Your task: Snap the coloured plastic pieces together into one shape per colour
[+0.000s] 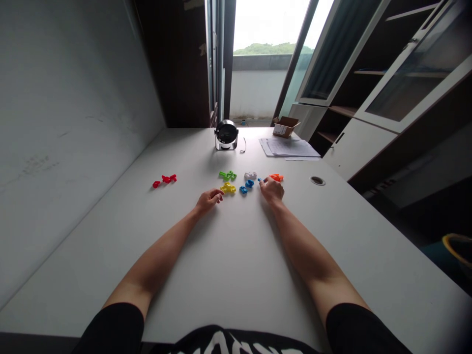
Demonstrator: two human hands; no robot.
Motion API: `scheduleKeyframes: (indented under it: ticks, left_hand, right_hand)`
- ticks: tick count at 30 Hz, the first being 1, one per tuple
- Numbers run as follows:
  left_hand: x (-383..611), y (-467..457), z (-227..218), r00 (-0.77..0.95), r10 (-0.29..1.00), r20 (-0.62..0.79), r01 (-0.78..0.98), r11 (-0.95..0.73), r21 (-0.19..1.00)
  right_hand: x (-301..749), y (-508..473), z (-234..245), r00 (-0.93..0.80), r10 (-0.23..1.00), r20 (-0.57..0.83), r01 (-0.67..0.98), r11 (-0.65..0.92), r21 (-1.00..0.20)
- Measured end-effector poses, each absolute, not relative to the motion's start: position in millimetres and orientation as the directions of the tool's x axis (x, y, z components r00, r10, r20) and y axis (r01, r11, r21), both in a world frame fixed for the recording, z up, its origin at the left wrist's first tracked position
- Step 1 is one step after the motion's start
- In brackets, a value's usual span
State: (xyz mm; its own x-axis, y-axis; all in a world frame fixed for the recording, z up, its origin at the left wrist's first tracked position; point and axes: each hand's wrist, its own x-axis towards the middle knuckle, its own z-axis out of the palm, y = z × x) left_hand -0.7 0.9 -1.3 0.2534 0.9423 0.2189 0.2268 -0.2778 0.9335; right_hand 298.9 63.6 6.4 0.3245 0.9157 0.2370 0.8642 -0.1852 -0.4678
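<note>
My right hand [272, 189] is closed, its fingertips pinching a small blue plastic piece [259, 180]. Just beyond its knuckles lie orange plastic pieces [277, 177], partly covered by the hand. My left hand [210, 199] rests on the table with loosely curled fingers slightly apart, beside a cluster of yellow pieces [228, 187]; nothing shows in it. Between the hands are more blue pieces [250, 184], with white pieces [250, 175] behind them. Green pieces [227, 175] sit behind the yellow ones. The pieces are too small to tell their exact kind.
Red pieces [168, 179] lie apart at the left on the white table [228, 265]. Farther back stand a round black device on a metal stand [226, 135], papers [291, 147] and an open cardboard box [285, 127]. A cable hole [317, 181] is at the right.
</note>
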Motion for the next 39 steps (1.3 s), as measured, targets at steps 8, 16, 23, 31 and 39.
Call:
scheduleKeyframes:
  ticks: [8,16,23,31,39]
  left_hand:
    - [-1,1,0,0.260,0.942,0.212,0.251,-0.278,0.927]
    - [-2,1,1,0.269,0.941,0.207,0.266,-0.279,0.923]
    - [-1,0,2,0.269,0.943,0.198,0.267,-0.271,0.925]
    - [-4,1,1,0.220,0.949,0.224,0.274,-0.280,0.920]
    - [-20,12,2,0.082,0.954,0.288,0.458,-0.293,0.839]
  right_hand:
    - [295,67,-1,0.274,0.946,0.173,0.896,-0.186,-0.403]
    - [292,68,-7,0.133,0.933,0.335,0.913,0.016,-0.407]
    - [280,66,-12,-0.151,0.885,0.440,0.864,0.334,-0.376]
    - [273,64,-15,-0.208,0.886,0.415,0.862,0.366,-0.350]
    - [271,55,-1,-0.183,0.832,0.523,0.823,0.420,-0.381]
